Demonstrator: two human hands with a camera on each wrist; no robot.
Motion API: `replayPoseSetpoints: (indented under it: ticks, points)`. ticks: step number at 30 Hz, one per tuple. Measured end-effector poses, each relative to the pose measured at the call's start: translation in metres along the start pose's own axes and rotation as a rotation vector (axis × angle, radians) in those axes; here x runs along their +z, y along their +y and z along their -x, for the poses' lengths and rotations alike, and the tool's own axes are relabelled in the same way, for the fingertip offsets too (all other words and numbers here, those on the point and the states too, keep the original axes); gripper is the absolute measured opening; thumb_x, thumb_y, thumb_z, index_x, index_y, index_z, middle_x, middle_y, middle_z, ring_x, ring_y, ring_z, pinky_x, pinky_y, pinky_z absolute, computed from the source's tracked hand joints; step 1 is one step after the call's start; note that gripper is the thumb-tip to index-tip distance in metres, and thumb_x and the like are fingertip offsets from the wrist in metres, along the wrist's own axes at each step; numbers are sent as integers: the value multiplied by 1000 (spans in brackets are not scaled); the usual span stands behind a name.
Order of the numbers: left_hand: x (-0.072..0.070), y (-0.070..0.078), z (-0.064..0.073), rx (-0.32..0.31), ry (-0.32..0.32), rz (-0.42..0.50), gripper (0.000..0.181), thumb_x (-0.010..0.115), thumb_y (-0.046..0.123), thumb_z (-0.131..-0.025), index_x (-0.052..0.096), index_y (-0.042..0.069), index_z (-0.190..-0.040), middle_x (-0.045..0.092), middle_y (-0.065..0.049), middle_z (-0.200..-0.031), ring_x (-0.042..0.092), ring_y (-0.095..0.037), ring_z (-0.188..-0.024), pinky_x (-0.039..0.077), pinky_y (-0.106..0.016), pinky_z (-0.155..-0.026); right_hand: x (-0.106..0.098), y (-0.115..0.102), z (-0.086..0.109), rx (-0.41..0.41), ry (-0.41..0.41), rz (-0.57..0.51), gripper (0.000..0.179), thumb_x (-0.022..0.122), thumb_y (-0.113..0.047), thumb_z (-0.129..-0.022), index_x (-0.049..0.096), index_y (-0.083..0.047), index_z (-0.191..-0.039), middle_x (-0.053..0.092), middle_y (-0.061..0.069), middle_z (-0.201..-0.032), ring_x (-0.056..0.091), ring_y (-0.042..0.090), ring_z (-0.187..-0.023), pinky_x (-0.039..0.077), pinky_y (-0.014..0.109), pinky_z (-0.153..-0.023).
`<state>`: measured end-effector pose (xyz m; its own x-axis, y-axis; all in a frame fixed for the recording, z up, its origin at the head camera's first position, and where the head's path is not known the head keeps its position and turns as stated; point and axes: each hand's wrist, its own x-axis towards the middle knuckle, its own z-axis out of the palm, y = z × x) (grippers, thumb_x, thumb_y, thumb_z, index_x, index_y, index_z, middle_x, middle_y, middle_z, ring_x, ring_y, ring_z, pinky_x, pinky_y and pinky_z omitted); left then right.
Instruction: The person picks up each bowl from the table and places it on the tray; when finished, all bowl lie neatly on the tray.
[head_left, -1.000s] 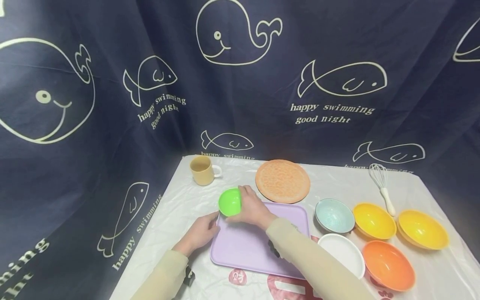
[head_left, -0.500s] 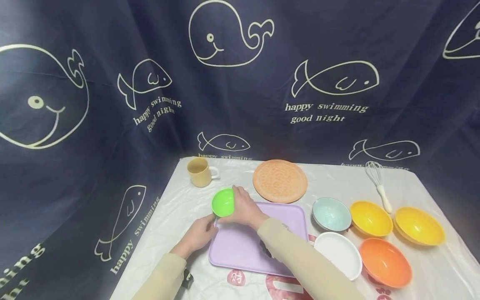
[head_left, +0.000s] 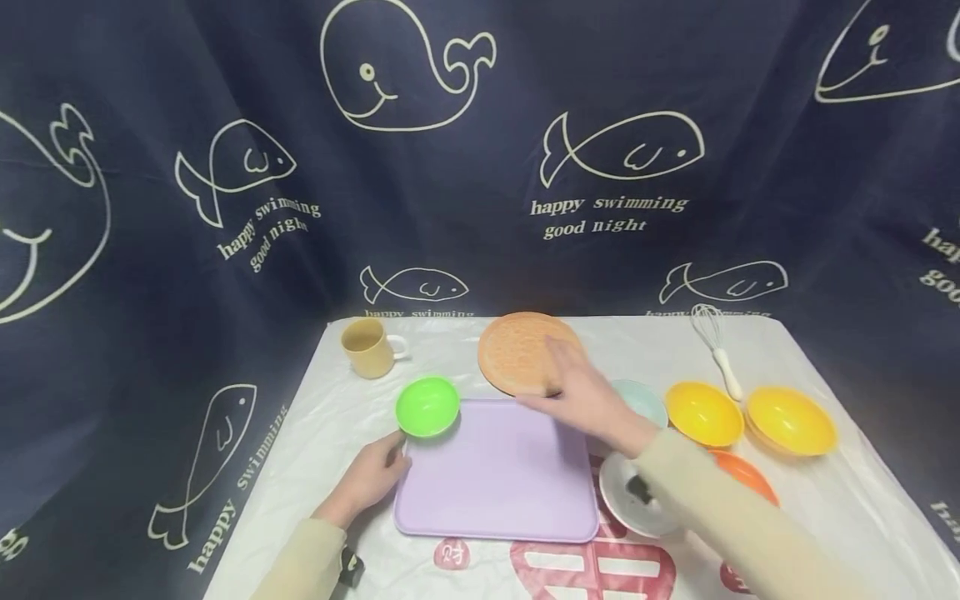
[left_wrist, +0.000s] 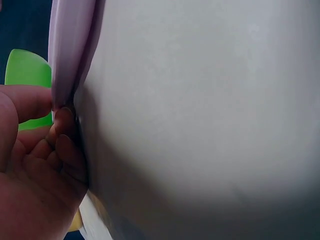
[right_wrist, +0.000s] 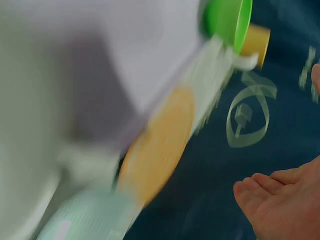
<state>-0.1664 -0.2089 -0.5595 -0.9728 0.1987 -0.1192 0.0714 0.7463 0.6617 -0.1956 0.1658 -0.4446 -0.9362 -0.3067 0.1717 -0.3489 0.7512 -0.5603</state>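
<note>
A purple tray (head_left: 498, 479) lies in the middle of the table, and a green bowl (head_left: 427, 406) sits on its far left corner. At the tray's left edge, my left hand (head_left: 369, 473) pinches the rim. The left wrist view shows the thumb on one side of that purple rim (left_wrist: 72, 45) and curled fingers on the other. My right hand (head_left: 588, 398), blurred, is in the air past the tray's far right corner with its fingers extended and nothing in them. It overlaps the round orange placemat (head_left: 517, 354) in the head view.
A tan mug (head_left: 367, 348) stands at the back left. On the right are a light blue bowl (head_left: 641, 402), two yellow bowls (head_left: 703, 412), a white dish (head_left: 628, 504) and an orange bowl (head_left: 750, 477), some partly behind the right arm. A whisk (head_left: 716, 346) lies behind them.
My right hand has let go of the green bowl, leaving it on the tray's corner, and moved right. The left hand stays at the tray's edge. The head view has turned right.
</note>
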Motion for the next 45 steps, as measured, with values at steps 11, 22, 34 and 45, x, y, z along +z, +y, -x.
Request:
replayPoseSetpoints:
  ticks: [11,22,34,45]
  points:
    - [-2,-2,4,7,6,-8,55,63,20,-102,50,-2,-151,61,-23,-141,55,-43,-133,44,-61,-111,-118,152,102,295,91,138,116,74,-57,-91,13,13,-160,22,45,-157,23,63,-142,24,80,-111]
    - [-2,8,5,-5,-3,2,56,64,19,-102,49,-3,-152,59,-24,-143,53,-43,-135,42,-60,-113,-138,253,181,521,70,176,131,75,-63,-88,0,22,-153,13,55,-147,18,74,-133,25,89,-96]
    - [-1,6,3,21,1,8,56,65,21,-102,50,1,-152,59,-21,-145,52,-42,-137,41,-60,-114,-122,272,186,518,119,117,129,80,-57,-85,6,25,-152,24,56,-141,27,74,-128,27,87,-97]
    - [-3,0,2,38,7,2,57,66,19,-101,49,0,-152,61,-21,-142,54,-40,-136,41,-58,-115,-123,264,176,463,159,153,124,85,-49,-83,13,29,-148,29,57,-133,31,72,-121,30,87,-95]
